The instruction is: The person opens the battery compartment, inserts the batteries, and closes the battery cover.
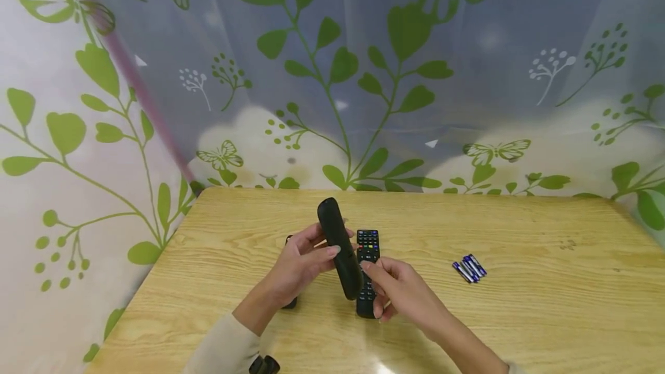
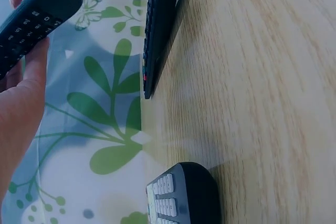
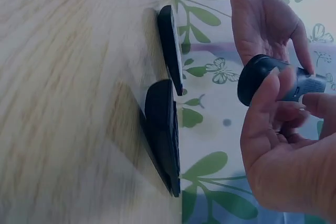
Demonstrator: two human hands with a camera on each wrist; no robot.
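My left hand [image 1: 303, 261] grips a black remote control [image 1: 337, 241] raised above the table, its plain back towards the head camera. Its rows of buttons show in the left wrist view. My right hand [image 1: 407, 293] is at the lower end of this remote, its fingers curled and the fingertips against the casing; in the right wrist view they are partly blurred. Beneath lies a second black remote control [image 1: 368, 238], face up, partly covered by the raised one and my right hand. Mostly hidden behind my left hand and wrist is a third remote control [image 1: 291, 303].
Several blue and silver batteries [image 1: 469, 268] lie together on the wooden table [image 1: 545, 316], right of my right hand. A leaf-patterned curtain [image 1: 332, 103] hangs along the back and left side of the table.
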